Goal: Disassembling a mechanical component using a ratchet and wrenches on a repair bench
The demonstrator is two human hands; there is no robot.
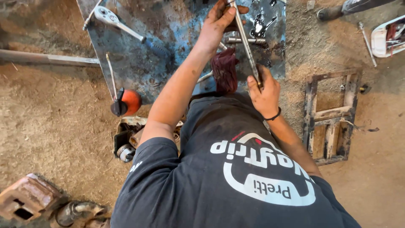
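Both hands, left point(217, 25) and right point(263, 90), grip my long metal rod point(247, 44) end-to-end, steadying it above the maroon rag point(224, 69), I reckon.

Soft, even daylight, faint shadows; wet glare glints on the blue metal sheet point(139, 59) near its far edge; wide-angle bending at frame edges.

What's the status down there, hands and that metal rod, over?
Left hand gripping top of long metal rod. Right hand gripping its lower end. Rod held over oily blue metal sheet, dark red rag beneath. Nothing blocking.
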